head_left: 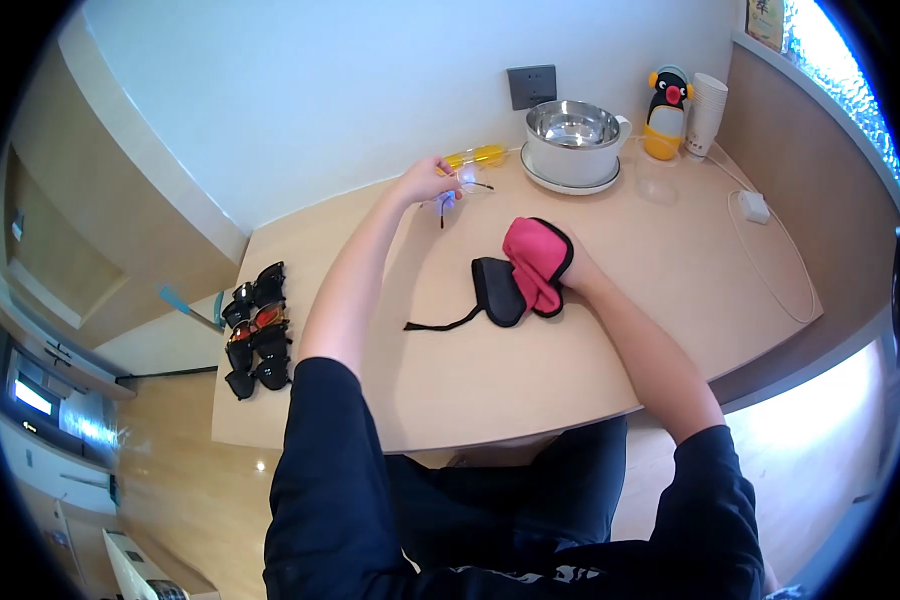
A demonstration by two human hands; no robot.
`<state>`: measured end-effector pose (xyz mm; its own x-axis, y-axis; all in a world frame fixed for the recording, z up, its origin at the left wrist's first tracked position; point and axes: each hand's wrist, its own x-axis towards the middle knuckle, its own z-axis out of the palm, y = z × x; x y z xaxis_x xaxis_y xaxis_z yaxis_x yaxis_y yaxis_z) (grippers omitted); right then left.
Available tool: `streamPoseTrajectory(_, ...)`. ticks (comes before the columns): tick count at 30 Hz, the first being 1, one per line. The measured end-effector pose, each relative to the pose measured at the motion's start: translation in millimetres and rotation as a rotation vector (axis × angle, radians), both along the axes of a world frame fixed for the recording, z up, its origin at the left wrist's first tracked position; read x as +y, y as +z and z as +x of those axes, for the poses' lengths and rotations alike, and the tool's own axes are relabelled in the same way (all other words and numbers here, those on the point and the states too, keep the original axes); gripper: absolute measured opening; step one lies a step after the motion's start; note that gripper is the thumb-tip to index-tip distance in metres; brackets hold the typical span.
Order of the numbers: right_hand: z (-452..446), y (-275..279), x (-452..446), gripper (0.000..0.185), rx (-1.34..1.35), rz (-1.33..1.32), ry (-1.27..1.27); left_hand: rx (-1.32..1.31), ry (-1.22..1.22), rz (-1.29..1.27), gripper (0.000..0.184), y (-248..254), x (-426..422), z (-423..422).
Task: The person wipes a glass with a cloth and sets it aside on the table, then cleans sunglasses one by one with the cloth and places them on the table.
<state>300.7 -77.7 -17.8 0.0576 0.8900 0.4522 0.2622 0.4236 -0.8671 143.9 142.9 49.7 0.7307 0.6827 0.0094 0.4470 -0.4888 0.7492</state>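
Note:
Near the back of the table, my left hand (pixel 430 180) pinches a pair of clear glasses (pixel 448 200), whose thin arms point outward. Just behind it lies a yellow object (pixel 487 155). My right hand (pixel 576 262) is closed on a pink cloth piece with black edging (pixel 536 262), partly hidden behind it. Against the pink cloth, a dark grey pouch (pixel 500 290) with a black cord trailing left lies on the table.
Several sunglasses (pixel 270 318) lie at the left edge of the table (pixel 340 425). A metal-lined white pot (pixel 573 150) stands on a plate at the back, with a penguin bottle (pixel 666 112), stacked cups (pixel 707 115) and a white charger with cable (pixel 754 207) on the right.

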Motion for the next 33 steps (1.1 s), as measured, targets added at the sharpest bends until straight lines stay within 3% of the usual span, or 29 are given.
streamPoseTrajectory(2, 4, 0, 2, 0.015, -0.056, 0.005, 0.000, 0.181, 0.020, 0.093, 0.019, 7, 3, 19)
streamPoseTrajectory(6, 4, 4, 3, 0.013, -0.018, 0.006, 0.025, 0.116, -0.124, 0.239, 0.019, -23, 51, 51)
streamPoseTrajectory(11, 5, 0, 7, 0.010, -0.005, -0.033, 0.017, 0.260, 0.033, 0.522, 0.025, -8, 32, 60)
streamPoseTrajectory(22, 1, -4, 12, 0.012, -0.024, -0.061, 0.032, 0.127, 0.074, 0.594, 0.026, -28, 46, 65)
streamPoseTrajectory(27, -4, 0, 0, 0.026, 0.274, -0.278, -0.005, 0.121, 0.159, 0.495, 0.027, -35, 45, 66)
streamPoseTrajectory(28, 1, -20, 9, 0.024, 0.328, -0.297, -0.037, 0.122, 0.141, 0.519, 0.025, -32, 41, 64)
streamPoseTrajectory(31, -8, 4, 2, 0.016, 0.305, -0.268, 0.010, 0.131, 0.164, 0.547, 0.026, -22, 37, 61)
streamPoseTrajectory(32, -18, 20, -7, 0.012, 0.561, -0.414, 0.076, 0.126, 0.148, 0.591, 0.027, -26, 39, 60)
streamPoseTrajectory(33, -17, 20, -6, 0.011, 0.444, -0.375, 0.084, 0.131, 0.170, 0.584, 0.027, -29, 39, 60)
